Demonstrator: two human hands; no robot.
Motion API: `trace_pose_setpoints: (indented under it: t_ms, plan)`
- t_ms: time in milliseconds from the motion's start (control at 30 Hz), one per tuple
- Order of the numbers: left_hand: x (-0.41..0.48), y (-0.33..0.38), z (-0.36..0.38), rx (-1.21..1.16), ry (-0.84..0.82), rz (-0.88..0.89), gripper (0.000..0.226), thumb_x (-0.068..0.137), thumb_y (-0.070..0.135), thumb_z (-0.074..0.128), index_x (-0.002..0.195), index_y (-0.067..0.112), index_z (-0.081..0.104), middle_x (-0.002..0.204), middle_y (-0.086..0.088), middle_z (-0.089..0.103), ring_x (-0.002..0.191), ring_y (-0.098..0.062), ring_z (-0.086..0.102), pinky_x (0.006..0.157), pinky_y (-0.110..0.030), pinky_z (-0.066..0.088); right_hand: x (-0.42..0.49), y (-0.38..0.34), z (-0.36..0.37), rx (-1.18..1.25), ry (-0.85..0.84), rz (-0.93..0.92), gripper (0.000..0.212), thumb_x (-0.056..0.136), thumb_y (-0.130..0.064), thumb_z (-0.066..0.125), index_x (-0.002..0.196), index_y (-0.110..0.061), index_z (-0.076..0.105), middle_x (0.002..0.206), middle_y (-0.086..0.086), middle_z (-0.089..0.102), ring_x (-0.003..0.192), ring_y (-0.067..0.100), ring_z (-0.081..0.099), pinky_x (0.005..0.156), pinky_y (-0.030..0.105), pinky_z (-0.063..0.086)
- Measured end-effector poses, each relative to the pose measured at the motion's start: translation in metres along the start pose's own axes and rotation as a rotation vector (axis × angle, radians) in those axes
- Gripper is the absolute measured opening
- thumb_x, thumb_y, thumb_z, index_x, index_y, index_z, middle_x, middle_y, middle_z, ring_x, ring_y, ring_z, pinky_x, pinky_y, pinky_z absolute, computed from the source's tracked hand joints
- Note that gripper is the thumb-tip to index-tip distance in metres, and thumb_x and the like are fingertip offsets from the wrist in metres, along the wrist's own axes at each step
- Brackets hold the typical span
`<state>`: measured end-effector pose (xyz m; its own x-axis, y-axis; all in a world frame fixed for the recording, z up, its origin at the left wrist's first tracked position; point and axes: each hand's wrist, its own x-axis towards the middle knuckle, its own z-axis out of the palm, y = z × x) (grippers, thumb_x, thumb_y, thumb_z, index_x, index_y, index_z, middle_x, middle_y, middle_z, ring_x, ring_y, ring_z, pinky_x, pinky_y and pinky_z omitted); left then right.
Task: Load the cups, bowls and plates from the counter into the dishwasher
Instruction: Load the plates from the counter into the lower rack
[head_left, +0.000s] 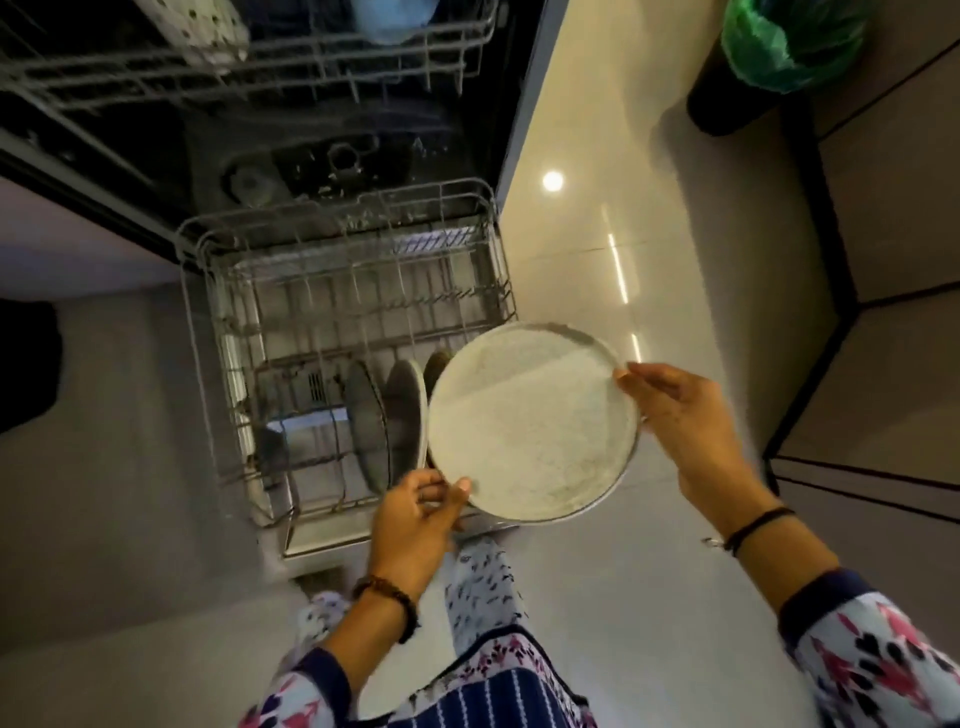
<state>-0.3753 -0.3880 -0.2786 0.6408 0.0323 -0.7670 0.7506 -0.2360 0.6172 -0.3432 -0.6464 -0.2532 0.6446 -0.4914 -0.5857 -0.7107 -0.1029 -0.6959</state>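
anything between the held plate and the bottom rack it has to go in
Nothing covers the lower rack, but standing plates in its near row sit right under the held plate's left edge. The tines farther back look free.

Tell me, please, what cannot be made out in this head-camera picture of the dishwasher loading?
- Head view: a dark upright plate in the grey wire lower rack is mostly hidden by the round pale plate that the left hand and right hand hold.
- Head view: the white spotted item and pale blue item in the upper rack are blurred and cut by the top edge.
- Head view: the green-bagged dark bin is cut by the top edge.
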Motion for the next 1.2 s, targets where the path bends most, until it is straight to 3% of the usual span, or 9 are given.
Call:
trace_pose_setpoints:
  t_ms: [100, 233, 333, 500, 633, 833, 967, 1100, 1200]
  plan:
    - [0.013, -0.011, 0.044, -0.092, -0.040, -0.105, 0.021, 0.086, 0.022, 0.072, 0.099, 0.009, 0.062, 0.084, -0.004, 0.071, 0.055, -0.011, 0.065, 0.046, -0.018, 0.047, 0.037, 0.007, -0.009, 0.009, 0.040, -0.007, 0.028, 0.090, -0.025, 0.073, 0.115, -0.012, 0.074, 0.099, -0.001, 0.075, 0.087, 0.011, 0.069, 0.079, 0.021, 0.054]
    - [0.039, -0.028, 0.081, -0.160, -0.059, -0.244, 0.016, 0.087, 0.025, 0.071, 0.095, 0.014, 0.062, 0.079, 0.003, 0.071, 0.055, -0.012, 0.065, 0.047, -0.023, 0.051, 0.074, 0.016, 0.002, 0.004, 0.036, 0.002, 0.032, 0.090, -0.029, 0.073, 0.119, -0.014, 0.072, 0.097, -0.007, 0.072, 0.088, 0.006, 0.065, 0.071, 0.013, 0.048]
    - [0.061, -0.041, 0.095, -0.214, -0.069, -0.358, 0.019, 0.088, 0.021, 0.069, 0.101, 0.008, 0.065, 0.088, -0.004, 0.073, 0.060, -0.015, 0.068, 0.041, -0.022, 0.047, 0.089, 0.021, 0.017, -0.020, 0.021, 0.006, 0.035, 0.088, -0.034, 0.074, 0.119, -0.017, 0.073, 0.104, -0.004, 0.072, 0.096, 0.009, 0.064, 0.082, 0.019, 0.048]
    - [0.091, -0.060, 0.107, -0.286, -0.068, -0.487, 0.014, 0.091, 0.016, 0.065, 0.078, 0.014, 0.063, 0.082, -0.007, 0.070, 0.053, -0.010, 0.066, 0.043, -0.021, 0.048, 0.107, 0.031, 0.052, -0.068, -0.012, -0.005, 0.034, 0.086, -0.037, 0.076, 0.114, -0.019, 0.075, 0.107, -0.001, 0.073, 0.101, 0.018, 0.068, 0.090, 0.031, 0.056]
    - [0.107, -0.069, 0.111, -0.330, -0.056, -0.561, 0.021, 0.094, 0.011, 0.060, 0.073, 0.011, 0.056, 0.071, -0.005, 0.064, 0.043, -0.007, 0.062, 0.043, -0.021, 0.046, 0.113, 0.036, 0.077, -0.111, -0.059, -0.034, 0.033, 0.087, -0.037, 0.074, 0.117, -0.022, 0.073, 0.107, -0.005, 0.072, 0.093, 0.011, 0.065, 0.069, 0.018, 0.047]
    - [0.115, -0.082, 0.113, -0.385, -0.080, -0.651, 0.019, 0.095, 0.014, 0.058, 0.077, 0.010, 0.056, 0.066, -0.002, 0.066, 0.040, -0.004, 0.061, 0.040, -0.018, 0.046, 0.117, 0.045, 0.109, -0.186, -0.095, -0.047, 0.032, 0.090, -0.038, 0.070, 0.118, -0.024, 0.072, 0.105, -0.008, 0.068, 0.079, -0.002, 0.057, 0.063, 0.012, 0.039]
    - [0.119, -0.089, 0.108, -0.459, -0.041, -0.694, 0.017, 0.094, 0.011, 0.059, 0.078, 0.008, 0.058, 0.062, -0.002, 0.066, 0.042, -0.006, 0.061, 0.046, -0.022, 0.048, 0.119, 0.047, 0.124, -0.239, -0.134, -0.057, 0.031, 0.091, -0.038, 0.070, 0.119, -0.024, 0.071, 0.104, -0.007, 0.069, 0.085, 0.007, 0.061, 0.070, 0.018, 0.045]
    - [0.125, -0.094, 0.100, -0.512, -0.026, -0.716, 0.010, 0.094, 0.011, 0.059, 0.087, 0.005, 0.063, 0.077, -0.004, 0.068, 0.061, -0.012, 0.063, 0.052, -0.024, 0.048, 0.117, 0.055, 0.139, -0.292, -0.219, -0.046, 0.032, 0.092, -0.032, 0.071, 0.122, -0.020, 0.070, 0.111, -0.002, 0.073, 0.099, 0.020, 0.068, 0.093, 0.037, 0.056]
    - [0.126, -0.095, 0.094, -0.548, -0.034, -0.725, 0.009, 0.095, 0.012, 0.057, 0.093, 0.004, 0.063, 0.082, -0.005, 0.069, 0.068, -0.014, 0.063, 0.055, -0.024, 0.048, 0.113, 0.063, 0.145, -0.297, -0.237, -0.048, 0.031, 0.093, -0.027, 0.070, 0.122, -0.015, 0.069, 0.115, 0.005, 0.073, 0.104, 0.026, 0.068, 0.097, 0.046, 0.055]
